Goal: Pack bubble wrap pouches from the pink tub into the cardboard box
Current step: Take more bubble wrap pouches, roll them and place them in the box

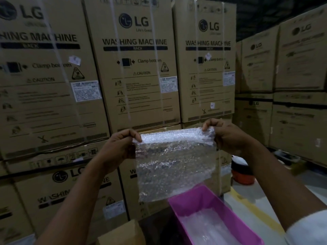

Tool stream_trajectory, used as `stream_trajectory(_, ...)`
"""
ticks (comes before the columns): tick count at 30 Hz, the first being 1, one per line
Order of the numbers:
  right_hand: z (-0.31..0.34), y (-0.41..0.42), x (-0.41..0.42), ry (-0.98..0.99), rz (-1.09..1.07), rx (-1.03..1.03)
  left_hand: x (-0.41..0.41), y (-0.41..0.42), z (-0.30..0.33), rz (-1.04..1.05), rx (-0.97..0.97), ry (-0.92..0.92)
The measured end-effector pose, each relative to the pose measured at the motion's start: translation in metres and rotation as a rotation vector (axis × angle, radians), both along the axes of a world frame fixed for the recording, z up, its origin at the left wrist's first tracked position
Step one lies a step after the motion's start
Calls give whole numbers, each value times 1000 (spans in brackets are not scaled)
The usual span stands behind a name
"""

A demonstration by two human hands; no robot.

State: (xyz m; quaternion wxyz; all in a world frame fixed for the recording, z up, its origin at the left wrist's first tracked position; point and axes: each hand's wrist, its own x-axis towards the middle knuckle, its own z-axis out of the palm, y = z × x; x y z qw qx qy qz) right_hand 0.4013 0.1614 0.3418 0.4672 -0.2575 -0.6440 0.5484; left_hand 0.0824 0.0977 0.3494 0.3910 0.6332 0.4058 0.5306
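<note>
A clear bubble wrap pouch (175, 161) hangs spread out in front of me at chest height. My left hand (120, 147) pinches its top left corner and my right hand (224, 137) pinches its top right corner. Below and to the right stands the pink tub (235, 216), with more bubble wrap pouches (207, 227) lying in its bottom. A flap of the cardboard box (122, 234) shows at the bottom edge, left of the tub; its inside is hidden.
A wall of stacked washing machine cartons (134, 68) fills the view ahead and more cartons (292, 85) stand at the right. An orange and black container (242, 172) sits on the pale floor (256, 206) beyond the tub.
</note>
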Motion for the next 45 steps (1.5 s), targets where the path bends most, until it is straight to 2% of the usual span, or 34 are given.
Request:
stream_trajectory(4, -5, 1, 0, 35, 72, -53, -4, -3, -1, -32, 38, 132)
stream_trajectory(8, -11, 1, -10, -93, -57, -5, -1, -5, -5, 89, 144, 352)
stream_trajectory(13, -17, 4, -18, 6, -149, 7, -3, 4, -16, 143, 70, 107)
stream_trajectory(16, -18, -1, -21, 35, -128, -12, -2, 2, -18, 177, 56, 74)
stream_trajectory(20, -23, -2, -23, -82, -92, -89, 3, 1, -19, 105, -51, 66)
stream_trajectory(24, -26, 4, -15, -36, -32, -31, -2, 2, -20, 29, -89, -43)
stream_trajectory(27, -22, 4, -10, -78, 0, -5, -2, -2, -18, -48, -152, -97)
stream_trajectory(30, -21, 3, -5, -1, 77, -56, -10, -5, -19, -50, -186, -211)
stream_trajectory(32, -20, 2, -4, 23, 61, -51, -16, -2, -20, -38, -168, -183)
stream_trajectory(35, -20, -1, -9, -152, -46, 45, -17, -1, -22, 17, -151, -18)
stream_trajectory(37, -20, -1, -14, -178, -104, 66, -14, 0, -24, 44, -141, 26)
stream_trajectory(41, -19, -1, -18, -33, -145, -5, -9, 0, -26, 70, -83, 12)
stream_trajectory(45, -20, -4, -20, -42, -203, -20, -7, 4, -27, 100, -99, -43)
